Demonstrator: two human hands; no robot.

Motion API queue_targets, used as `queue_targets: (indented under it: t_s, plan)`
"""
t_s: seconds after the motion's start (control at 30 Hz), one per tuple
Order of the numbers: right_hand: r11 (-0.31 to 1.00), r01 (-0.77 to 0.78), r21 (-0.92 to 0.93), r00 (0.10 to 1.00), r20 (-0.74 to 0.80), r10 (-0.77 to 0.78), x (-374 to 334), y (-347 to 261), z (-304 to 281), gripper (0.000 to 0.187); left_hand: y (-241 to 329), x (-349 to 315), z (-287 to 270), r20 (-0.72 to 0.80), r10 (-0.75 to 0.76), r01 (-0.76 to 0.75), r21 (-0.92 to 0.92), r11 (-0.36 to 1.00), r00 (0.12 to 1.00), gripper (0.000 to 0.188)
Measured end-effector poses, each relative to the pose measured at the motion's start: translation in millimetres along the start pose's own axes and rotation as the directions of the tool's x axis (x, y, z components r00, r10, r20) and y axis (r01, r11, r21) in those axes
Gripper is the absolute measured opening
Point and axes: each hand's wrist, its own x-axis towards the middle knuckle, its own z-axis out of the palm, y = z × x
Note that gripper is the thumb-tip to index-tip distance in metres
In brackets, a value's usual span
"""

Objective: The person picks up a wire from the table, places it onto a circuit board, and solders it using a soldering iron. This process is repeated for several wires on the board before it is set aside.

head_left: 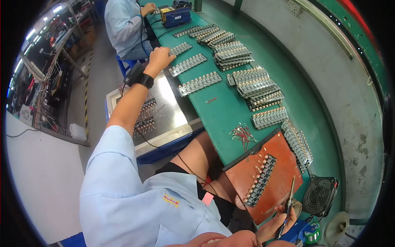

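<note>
My left hand (159, 59) is stretched far out to the green bench, its fingers closed on the near end of a grey strip of small circuit boards (182, 48). A black wrist strap (144, 79) with a thin cord sits on that wrist. Low in the view, my right hand (279, 220) grips a thin pen-like tool (290, 196), its tip pointing up over a brown work board (279, 158). A dark strip of components (259, 180) lies on that board, left of the tool.
Stacks of board strips (254, 87) cover the green bench (224, 113), with two single strips (199, 83) near my left hand. Loose red-leaded parts (242, 133), a small fan (319, 195), a metal tray (170, 113), a blue device (177, 17) and a seated co-worker (125, 24) surround me.
</note>
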Motion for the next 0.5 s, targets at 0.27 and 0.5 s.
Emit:
queue_targets:
  t_s: [0.27, 0.5]
  plan:
    - [0.976, 0.194, -0.1, 0.958, -0.193, -0.21, 6, -12, 44, 0.048, -16, 7, -10, 0.036, 0.098, -0.097, -0.045, 0.994, 0.995, 0.049]
    - [0.99, 0.127, -0.059, 0.99, -0.056, -0.13, 1, -11, 45, 0.046, 163, -124, -90, 0.028, 0.518, -0.34, -0.725, 0.599, 0.855, 0.018]
